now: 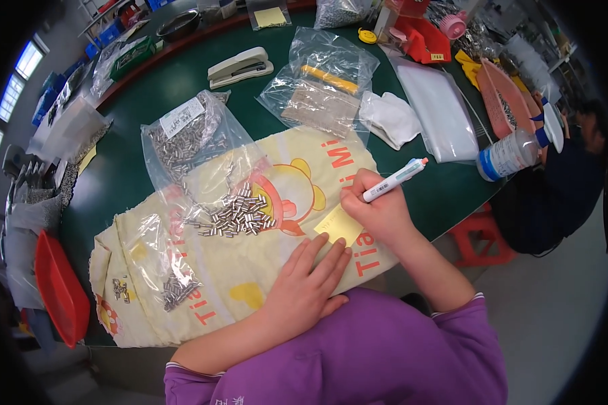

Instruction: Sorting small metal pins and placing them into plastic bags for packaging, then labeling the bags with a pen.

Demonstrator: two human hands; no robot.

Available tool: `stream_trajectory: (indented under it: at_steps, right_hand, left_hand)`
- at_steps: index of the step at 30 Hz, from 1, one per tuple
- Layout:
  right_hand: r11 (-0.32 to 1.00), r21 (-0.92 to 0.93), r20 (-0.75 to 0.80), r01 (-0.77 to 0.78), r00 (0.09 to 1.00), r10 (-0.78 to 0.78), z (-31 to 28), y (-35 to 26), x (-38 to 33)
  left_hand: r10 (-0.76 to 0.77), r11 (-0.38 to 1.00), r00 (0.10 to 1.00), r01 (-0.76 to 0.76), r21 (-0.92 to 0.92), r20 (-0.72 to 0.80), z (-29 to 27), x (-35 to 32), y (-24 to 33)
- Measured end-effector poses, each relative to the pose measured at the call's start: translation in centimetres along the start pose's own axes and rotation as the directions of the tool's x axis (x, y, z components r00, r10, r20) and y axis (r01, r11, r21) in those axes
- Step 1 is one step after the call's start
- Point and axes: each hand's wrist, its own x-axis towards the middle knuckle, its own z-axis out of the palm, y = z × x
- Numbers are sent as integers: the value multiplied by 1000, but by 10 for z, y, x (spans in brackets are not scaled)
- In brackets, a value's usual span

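My right hand (378, 209) grips a white pen (394, 180) with an orange tip, its point down on a small yellow sticky note (338, 225). The note lies on a pale yellow printed cloth (250, 270) spread over the green table (128, 169). My left hand (304, 287) rests flat on the cloth with its fingers apart, fingertips touching the lower edge of the note. A loose pile of small silver metal cylinders (235, 216) lies on the cloth to the left of the note.
Clear plastic bags with metal parts (182, 138) (159, 266) lie around the pile. Farther back are a white stapler (240, 66), a bag with a yellow strip (321, 81), white cloths (392, 118) and a plastic bottle (510, 154). A red tray (61, 287) sits left. Another person (561, 182) sits right.
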Motion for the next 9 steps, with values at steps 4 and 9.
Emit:
stream_trajectory:
  at_steps: [4, 9]
  right_hand:
    - [995, 94, -53, 17, 999, -12, 2, 3, 1]
    - [1000, 16, -40, 5, 999, -4, 1, 3, 1]
  left_hand:
    - [11, 1000, 1000, -11, 8, 0, 1, 1, 0]
    - [4, 1000, 1000, -4, 11, 0, 1, 0, 0]
